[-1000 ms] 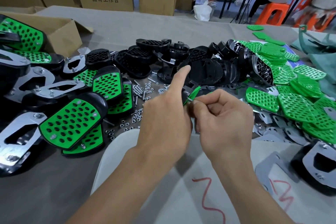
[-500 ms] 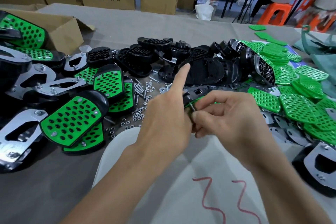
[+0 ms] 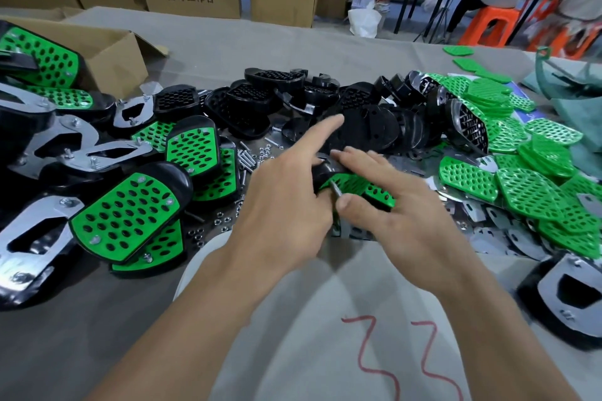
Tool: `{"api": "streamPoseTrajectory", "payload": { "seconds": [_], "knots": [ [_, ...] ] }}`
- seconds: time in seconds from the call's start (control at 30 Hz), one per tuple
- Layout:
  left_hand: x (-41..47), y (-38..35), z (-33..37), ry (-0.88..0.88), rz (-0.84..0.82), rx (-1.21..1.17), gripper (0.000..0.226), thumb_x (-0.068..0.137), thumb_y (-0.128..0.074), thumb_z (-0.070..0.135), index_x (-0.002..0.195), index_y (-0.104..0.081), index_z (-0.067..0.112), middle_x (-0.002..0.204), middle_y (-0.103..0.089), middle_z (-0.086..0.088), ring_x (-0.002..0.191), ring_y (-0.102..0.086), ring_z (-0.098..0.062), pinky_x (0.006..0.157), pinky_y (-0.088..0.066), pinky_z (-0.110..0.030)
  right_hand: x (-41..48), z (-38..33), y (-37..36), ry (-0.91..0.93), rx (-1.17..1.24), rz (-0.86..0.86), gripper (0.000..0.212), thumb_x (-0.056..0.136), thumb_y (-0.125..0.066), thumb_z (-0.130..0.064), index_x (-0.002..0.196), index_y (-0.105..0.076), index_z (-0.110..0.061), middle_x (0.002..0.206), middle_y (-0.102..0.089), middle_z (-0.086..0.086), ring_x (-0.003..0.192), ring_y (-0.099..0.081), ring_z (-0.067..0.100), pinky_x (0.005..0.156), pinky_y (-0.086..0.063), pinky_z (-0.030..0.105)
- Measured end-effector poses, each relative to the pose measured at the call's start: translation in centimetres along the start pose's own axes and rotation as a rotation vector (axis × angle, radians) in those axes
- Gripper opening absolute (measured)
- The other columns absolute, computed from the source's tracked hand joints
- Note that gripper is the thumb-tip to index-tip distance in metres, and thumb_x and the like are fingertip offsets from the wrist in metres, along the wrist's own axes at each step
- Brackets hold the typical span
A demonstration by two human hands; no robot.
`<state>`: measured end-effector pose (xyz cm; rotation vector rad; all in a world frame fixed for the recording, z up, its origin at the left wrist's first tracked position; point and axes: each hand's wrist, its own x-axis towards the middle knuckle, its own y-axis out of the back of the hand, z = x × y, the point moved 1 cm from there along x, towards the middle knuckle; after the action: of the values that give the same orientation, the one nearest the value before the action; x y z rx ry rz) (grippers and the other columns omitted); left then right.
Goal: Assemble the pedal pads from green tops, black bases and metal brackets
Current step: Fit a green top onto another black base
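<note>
My left hand (image 3: 283,205) grips a half-built pedal pad (image 3: 356,184), a green top on a black base, at the table's middle; its index finger points straight ahead. My right hand (image 3: 400,215) lies over the pad with straight fingers, its thumb pressing a small screw (image 3: 335,192) at the green top's near edge. Behind the hands lies a heap of black bases (image 3: 358,127). Loose green tops (image 3: 521,172) pile up at the right, with flat metal brackets (image 3: 508,234) under and in front of them.
Finished pads (image 3: 127,215) with brackets are stacked at the left beside an open cardboard box (image 3: 107,55). Loose screws and nuts (image 3: 250,156) lie scattered left of my hands. Another bracketed pad (image 3: 570,296) sits at the near right. A white sheet (image 3: 358,335) with red marks lies below.
My right hand has uncurled from pinching the screw and now spreads flat over the pad, thumb on the screw. More of the pad's green top shows between my hands.
</note>
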<state>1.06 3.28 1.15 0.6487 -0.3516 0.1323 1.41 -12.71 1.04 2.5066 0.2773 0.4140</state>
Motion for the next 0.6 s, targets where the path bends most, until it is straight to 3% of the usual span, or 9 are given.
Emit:
{"api": "streamPoseTrajectory", "payload": {
  "seconds": [0.07, 0.1, 0.2, 0.23, 0.33, 0.4, 0.47, 0.57, 0.6],
  "knots": [
    [0.0, 0.0, -0.2, 0.003, -0.011, -0.009, 0.083, 0.08, -0.071, 0.01, 0.145, -0.044, 0.054, 0.075, -0.064, 0.023, 0.073, -0.06, -0.003, 0.071, -0.045, -0.015, -0.1, 0.3, -0.1, 0.021, -0.098, -0.015, 0.045, 0.092, -0.065, -0.045, 0.136, -0.057, -0.046, 0.136, -0.048, -0.041, 0.138, -0.028, -0.017, 0.11, -0.021, 0.008],
    [0.0, 0.0, -0.2, 0.013, -0.012, -0.024, 0.082, 0.081, -0.072, 0.011, 0.145, -0.044, 0.053, 0.079, -0.067, 0.021, 0.074, -0.061, -0.004, 0.073, -0.047, -0.019, 0.0, 0.3, -0.1, 0.032, -0.133, -0.014, 0.041, 0.092, -0.063, -0.047, 0.133, -0.058, -0.044, 0.127, -0.054, -0.04, 0.129, -0.041, -0.016, 0.104, -0.029, 0.006],
    [0.0, -0.3, -0.4, 0.075, 0.003, -0.097, 0.079, 0.078, -0.08, 0.019, 0.143, -0.047, 0.049, 0.095, -0.076, 0.015, 0.089, -0.069, -0.004, 0.084, -0.053, -0.024, 0.4, 0.4, 0.4, -0.038, 0.017, -0.007, 0.03, 0.086, -0.073, -0.045, 0.114, -0.065, -0.04, 0.101, -0.07, -0.017, 0.094, -0.066, 0.007, 0.086, -0.054, 0.029],
    [0.0, -0.4, -0.4, 0.107, 0.018, -0.129, 0.073, 0.074, -0.082, 0.028, 0.137, -0.052, 0.048, 0.092, -0.076, 0.019, 0.087, -0.069, 0.0, 0.079, -0.053, -0.02, 0.4, 0.5, 0.6, -0.049, 0.072, 0.025, 0.026, 0.081, -0.075, -0.046, 0.106, -0.068, -0.039, 0.097, -0.072, -0.013, 0.089, -0.068, 0.011, 0.083, -0.056, 0.033],
    [0.3, -0.8, -0.6, 0.192, 0.032, -0.125, 0.031, 0.065, -0.075, 0.054, 0.095, -0.069, 0.049, 0.072, -0.07, 0.026, 0.066, -0.064, 0.006, 0.058, -0.048, -0.017, 0.5, 0.6, 0.8, -0.05, 0.183, 0.175, 0.024, 0.071, -0.078, -0.049, 0.088, -0.072, -0.033, 0.086, -0.074, -0.011, 0.075, -0.066, 0.002, 0.07, -0.054, 0.022],
    [0.4, -1.1, -0.8, 0.255, -0.031, -0.224, 0.023, 0.069, -0.076, 0.057, 0.08, -0.074, 0.037, 0.062, -0.068, 0.01, 0.058, -0.063, -0.01, 0.056, -0.052, -0.032, 0.4, 0.6, 0.5, -0.062, 0.266, 0.239, 0.026, 0.068, -0.081, -0.047, 0.085, -0.074, -0.029, 0.081, -0.074, -0.006, 0.071, -0.064, 0.004, 0.068, -0.056, 0.027],
    [0.4, -1.2, -0.7, 0.286, -0.115, -0.404, 0.025, 0.074, -0.085, 0.052, 0.082, -0.078, 0.029, 0.072, -0.075, -0.003, 0.069, -0.073, -0.025, 0.061, -0.06, -0.042, 0.3, 0.8, 0.1, -0.095, 0.359, 0.279, 0.022, 0.066, -0.084, -0.045, 0.083, -0.076, -0.033, 0.081, -0.075, -0.001, 0.072, -0.066, 0.009, 0.069, -0.058, 0.034],
    [0.3, -1.0, -0.7, 0.17, -0.098, -0.263, 0.019, 0.085, -0.081, 0.048, 0.074, -0.076, 0.033, 0.061, -0.07, 0.01, 0.057, -0.065, -0.004, 0.051, -0.048, -0.019, 0.3, 1.0, -0.1, -0.124, 0.502, 0.265, 0.018, 0.064, -0.09, -0.035, 0.079, -0.081, -0.033, 0.08, -0.077, 0.002, 0.071, -0.068, 0.009, 0.067, -0.059, 0.029],
    [0.1, -1.0, -0.6, 0.119, -0.067, -0.144, 0.023, 0.087, -0.077, 0.053, 0.076, -0.075, 0.033, 0.058, -0.065, 0.012, 0.053, -0.059, -0.002, 0.049, -0.042, -0.02, 0.3, 1.1, -0.1, -0.114, 0.502, 0.258, 0.015, 0.065, -0.089, -0.033, 0.079, -0.081, -0.035, 0.079, -0.078, 0.0, 0.07, -0.068, 0.008, 0.066, -0.058, 0.026]
  ]
}}
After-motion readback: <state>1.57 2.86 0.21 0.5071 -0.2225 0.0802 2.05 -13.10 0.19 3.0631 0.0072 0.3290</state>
